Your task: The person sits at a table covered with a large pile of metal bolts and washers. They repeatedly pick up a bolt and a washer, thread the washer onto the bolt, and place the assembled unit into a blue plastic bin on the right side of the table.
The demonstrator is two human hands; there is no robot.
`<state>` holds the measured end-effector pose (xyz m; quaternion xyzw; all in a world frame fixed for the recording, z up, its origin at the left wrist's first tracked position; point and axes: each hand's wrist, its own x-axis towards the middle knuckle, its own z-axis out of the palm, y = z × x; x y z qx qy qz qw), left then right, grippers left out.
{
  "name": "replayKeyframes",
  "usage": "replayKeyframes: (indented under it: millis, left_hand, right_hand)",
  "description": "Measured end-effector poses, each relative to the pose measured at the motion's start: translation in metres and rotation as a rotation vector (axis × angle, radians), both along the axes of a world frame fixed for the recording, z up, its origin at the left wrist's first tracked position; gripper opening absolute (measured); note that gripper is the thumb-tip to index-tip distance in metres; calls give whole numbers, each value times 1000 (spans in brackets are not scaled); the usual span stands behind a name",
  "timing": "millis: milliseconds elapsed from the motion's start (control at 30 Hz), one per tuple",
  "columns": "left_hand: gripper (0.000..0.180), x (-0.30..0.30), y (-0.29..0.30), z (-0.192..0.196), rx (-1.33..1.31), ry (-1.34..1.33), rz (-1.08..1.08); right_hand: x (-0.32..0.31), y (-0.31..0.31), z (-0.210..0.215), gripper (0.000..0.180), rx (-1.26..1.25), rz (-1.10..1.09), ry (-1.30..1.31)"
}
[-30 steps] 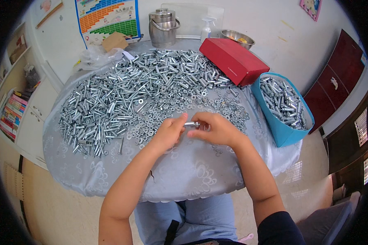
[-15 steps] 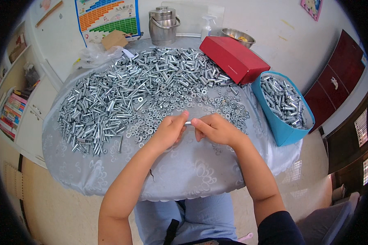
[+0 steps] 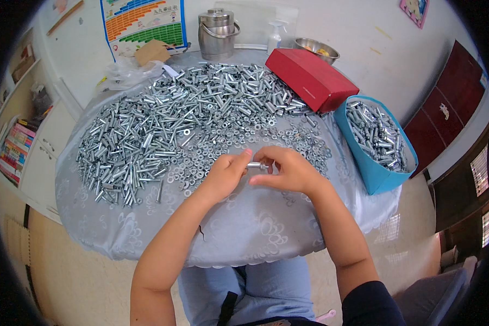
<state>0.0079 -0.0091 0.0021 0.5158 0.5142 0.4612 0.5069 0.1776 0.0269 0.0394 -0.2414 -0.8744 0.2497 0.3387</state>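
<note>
My left hand [image 3: 225, 175] is closed around one end of a sleeve anchor bolt [image 3: 255, 165], a shiny metal piece that juts out to the right with a washer or nut near its tip. Just beside that tip is my right hand [image 3: 290, 171], its thumb stretched out below and apart from the curled fingers. Whether a fingertip touches the tip is hard to tell. Beyond both hands lie many loose washers and nuts [image 3: 231, 145]. Long bolts [image 3: 133, 174] are heaped at the left, and metal sleeves [image 3: 214, 87] spread along the back.
A blue fabric bin [image 3: 383, 182] of assembled anchor bolts stands at the right. Behind it are a red box [image 3: 312, 79] and a steel bowl [image 3: 331, 52]. A lidded steel pot [image 3: 217, 35] and a spray bottle [image 3: 275, 37] stand at the back of the cloth-covered table [image 3: 163, 239].
My right thumb has come off the anchor bolt and dropped away from the fingers, so the bolt's end now shows. My left hand keeps its hold in nearly the same place.
</note>
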Motion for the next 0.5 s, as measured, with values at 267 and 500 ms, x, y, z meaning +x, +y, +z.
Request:
replayKeyframes:
  millis: [267, 500]
  left_hand:
    - [49, 3, -4, 13, -26, 123, 36]
    - [47, -3, 1, 5, -22, 5, 10]
  right_hand:
    - [6, 5, 4, 30, -349, -24, -331]
    - [-1, 4, -9, 37, 75, -39, -5]
